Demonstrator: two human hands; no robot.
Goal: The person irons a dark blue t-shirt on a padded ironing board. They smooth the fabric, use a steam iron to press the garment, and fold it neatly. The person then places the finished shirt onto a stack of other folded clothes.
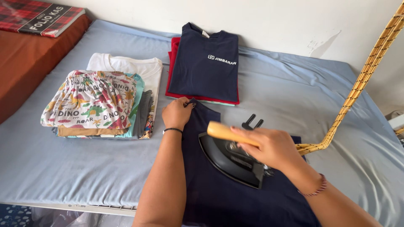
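— Navy cloth under both hands, is it?

— Yes, one dark navy garment [235, 197] lies flat on the pale blue sheet [294, 92], and one black iron [231, 157] sits on it. The right hand [269, 147] is clenched around the iron's wooden handle [223, 131]. One woven yellow cord [362, 80] runs from the iron up to the right.

— And the left hand?

— The left hand [176, 113] pinches the garment's top left corner between its fingertips, pressing it to the sheet. One black bead bracelet [172, 130] circles that wrist; one reddish bracelet [315, 189] circles the right.

— How many piles are done?

— Two folded piles. The far one has a navy T-shirt [205, 63] with white print on top, a red garment [172, 54] below it, and a thin pale edge under that; three layers show. The left pile is topped by one pair of dinosaur-print shorts [90, 98], over a white T-shirt [134, 67] and several more folded pieces that I cannot count exactly.

— Anything else?

— One plaid-covered book [38, 17] lies on an orange-brown surface [29, 63] at the far left.
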